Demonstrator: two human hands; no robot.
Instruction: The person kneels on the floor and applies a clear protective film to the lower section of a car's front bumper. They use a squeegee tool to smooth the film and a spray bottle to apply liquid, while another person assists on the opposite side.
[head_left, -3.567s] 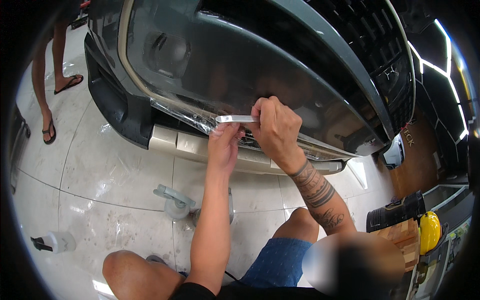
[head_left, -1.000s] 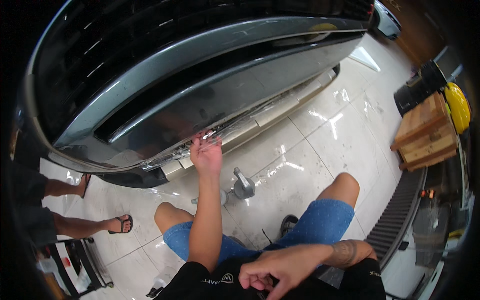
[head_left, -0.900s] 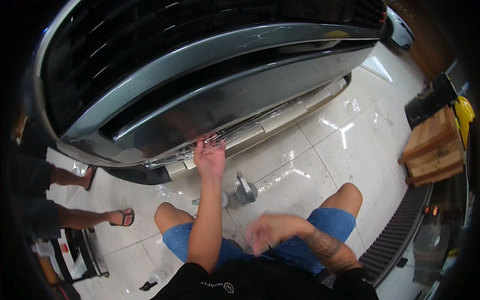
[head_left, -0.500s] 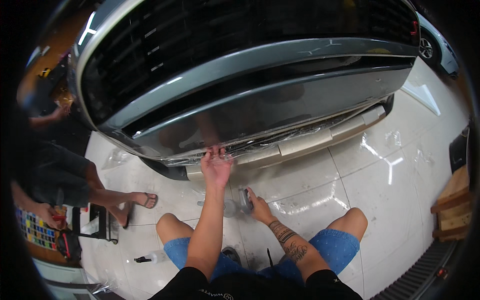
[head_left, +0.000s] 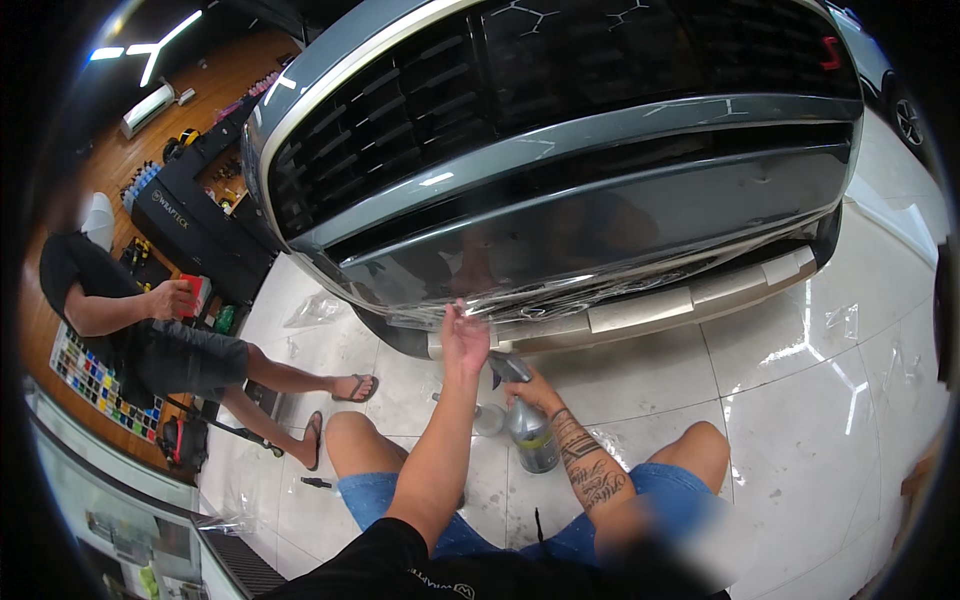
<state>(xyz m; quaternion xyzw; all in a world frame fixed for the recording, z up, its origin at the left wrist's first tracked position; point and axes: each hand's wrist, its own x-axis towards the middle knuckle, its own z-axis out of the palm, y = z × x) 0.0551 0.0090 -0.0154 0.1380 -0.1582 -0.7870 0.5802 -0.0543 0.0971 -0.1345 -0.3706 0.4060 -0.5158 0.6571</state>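
Observation:
A grey car's bumper (head_left: 570, 240) fills the upper middle, with loose, wrinkled clear film (head_left: 560, 300) along its lower edge. My left hand (head_left: 465, 342) is raised to that edge, its fingers closed on the film. Just to the right and lower, my right hand (head_left: 532, 392) grips a grey spray bottle (head_left: 535, 445) by the neck. The bottle stands upright, its dark trigger head close to my left wrist. Behind my left forearm, a second pale bottle (head_left: 488, 418) is partly hidden. A light silver trim strip (head_left: 645, 310) runs below the film.
At the left stands another person (head_left: 150, 330) in sandals, holding a red box (head_left: 195, 295). A crumpled clear sheet (head_left: 315, 310) lies on the tiled floor (head_left: 640, 440). Beyond are a dark cabinet (head_left: 200, 225) and, far right, another car (head_left: 905, 120).
The view has swung left, showing more of the other person and the cabinet. My right hand now has the spray bottle raised more into view, nearer my left hand. My left hand stays at the film.

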